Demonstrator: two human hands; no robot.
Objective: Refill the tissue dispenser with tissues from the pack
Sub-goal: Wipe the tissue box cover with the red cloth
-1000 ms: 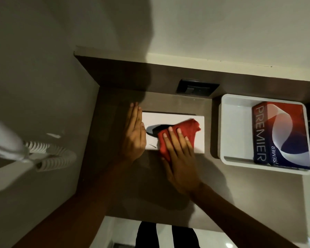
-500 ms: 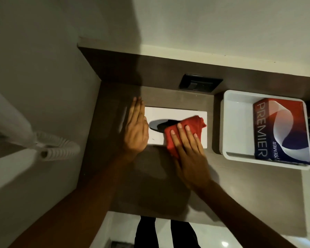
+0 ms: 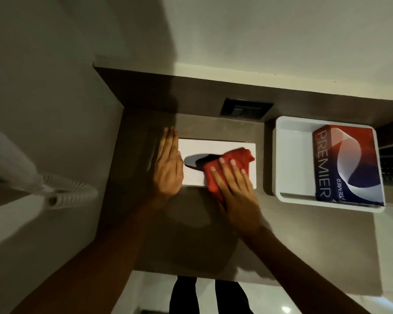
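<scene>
The white dispenser lid [image 3: 216, 164] is laid flat on the brown counter [image 3: 191, 234], its dark oval slot facing up. It is steadied by the left hand [image 3: 167, 168], which is pressed flat against its nine-o'clock end with the fingers straight and together, nothing being gripped; the lid is presumably braced this way so that it cannot slide under rubbing. A red cloth [image 3: 227, 164] is held down on the lid by the right hand [image 3: 234, 189], palm flat and fingers spread over it rather than curled around it, so the cloth is pinned by pressure and not pinched. The cloth covers the three-o'clock end of the slot and the lid's near edge, which suggests that the surface is being wiped before refilling.

At three o'clock from the lid, well apart from it, the white tray [image 3: 290, 159] of the dispenser stands open. The tissue pack [image 3: 347, 166], red and blue and marked PREMIER, is lying in the tray's right half, untouched by either hand. The pack appears unopened, though this cannot be told for certain. The refill itself is judged not yet begun.
</scene>
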